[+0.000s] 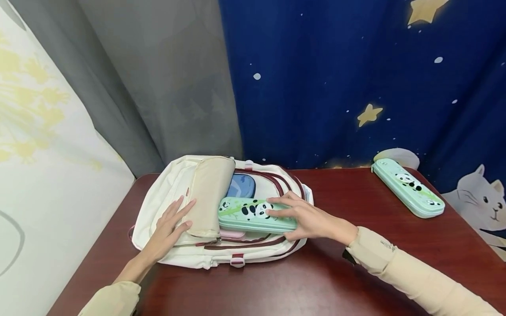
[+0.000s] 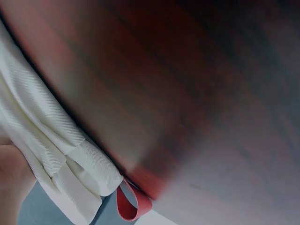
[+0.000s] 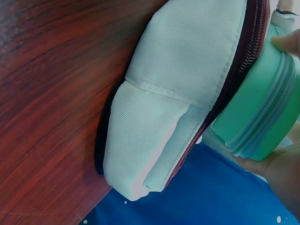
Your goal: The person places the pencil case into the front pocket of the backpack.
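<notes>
A white backpack [image 1: 166,188] with dark red zips lies flat on the table. Across its front pocket, my left hand [image 1: 168,230] rests on the beige flap [image 1: 211,186] with fingers extended. My right hand [image 1: 310,219] grips the right end of a mint-green panda pencil case [image 1: 235,210], thumb on the near side and fingers over the top. The case's left end meets the flap's edge; whether it is under it I cannot tell. A blue case [image 1: 243,186] and a pink item [image 1: 233,233] show beside and below it, partly hidden by the flap.
Another mint-green panda pencil case [image 1: 409,188] lies at the table's right edge. Grey and blue starry curtains [image 1: 300,87] hang behind the dark red table [image 1: 340,272]. A red loop [image 2: 124,208] sticks out from the backpack in the left wrist view.
</notes>
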The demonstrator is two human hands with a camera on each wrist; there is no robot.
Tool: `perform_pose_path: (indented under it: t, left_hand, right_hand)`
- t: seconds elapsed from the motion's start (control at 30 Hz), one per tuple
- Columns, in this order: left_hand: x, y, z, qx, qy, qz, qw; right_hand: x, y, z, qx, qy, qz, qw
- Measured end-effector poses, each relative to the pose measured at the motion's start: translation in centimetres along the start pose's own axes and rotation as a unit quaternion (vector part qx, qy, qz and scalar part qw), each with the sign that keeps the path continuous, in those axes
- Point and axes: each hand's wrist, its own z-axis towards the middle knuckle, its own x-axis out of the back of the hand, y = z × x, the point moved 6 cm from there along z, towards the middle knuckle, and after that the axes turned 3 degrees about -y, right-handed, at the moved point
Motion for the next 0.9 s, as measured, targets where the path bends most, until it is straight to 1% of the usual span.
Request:
perform_pose_path:
  t: [0.23, 0.33, 0.53, 0.67, 0.77, 0.83, 0.9]
  left_hand:
    - [0.5, 0.0, -0.2, -0.009, 0.008, -0.024, 0.9996]
    - [0.7, 0.0, -0.2, -0.011, 0.013, -0.026, 0.9995]
    - [0.8, 0.0, -0.2, -0.011, 0.011, -0.028, 0.9995]
    - [0.6, 0.0, 0.0, -0.012, 0.005, -0.026, 0.9996]
    - [0.3, 0.0, 0.2, -0.016, -0.004, -0.021, 0.9996]
    - [0.2, 0.0, 0.2, -0.016, -0.009, -0.017, 0.9997]
    - [0.2, -0.1, 0.1, -0.011, -0.011, -0.013, 0.9998]
  right_hand:
    - [-0.2, 0.6, 1.0, -0.007, -0.014, 0.015, 1.0]
    - [-0.1, 0.8, 1.6, -0.015, -0.014, 0.023, 1.0]
    - [-0.2, 1.0, 2.2, -0.017, -0.015, 0.032, 0.999]
    - [0.0, 0.9, 1.9, -0.005, -0.014, 0.008, 1.0]
    - [0.6, 0.9, 1.1, 0.003, -0.012, -0.014, 1.0]
    - [1.1, 1.1, 0.3, -0.007, -0.011, -0.032, 0.999]
    - [1.6, 1.5, -0.4, -0.029, -0.012, -0.044, 0.999]
